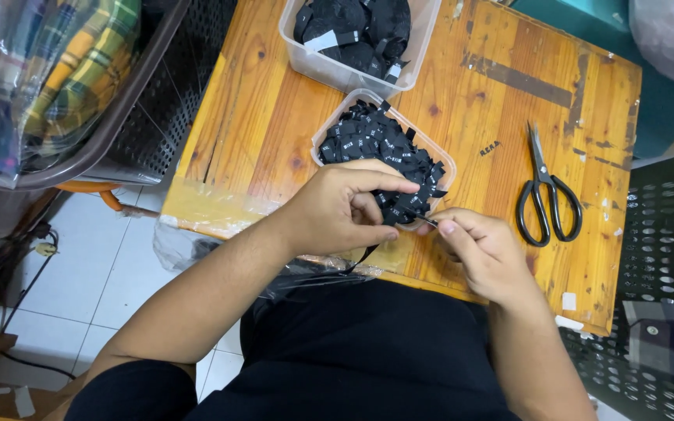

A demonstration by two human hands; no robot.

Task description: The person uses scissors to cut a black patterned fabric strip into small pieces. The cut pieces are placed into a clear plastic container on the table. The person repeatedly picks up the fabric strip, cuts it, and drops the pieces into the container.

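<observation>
Both hands [423, 222] at a tub [329, 140] of black labels [380, 148] (scissors [546, 195] nearby).

Two tubs [423, 47] [448, 168], one pair of scissors [546, 195]

Our left hand [337, 209] reaches in from the lower left, forearm bare, its fingers [384, 187] curled with thumb and forefinger drawn close. Our right hand [484, 253] comes from the lower right, thumb and forefinger pinched together, nearly meeting the left.
</observation>
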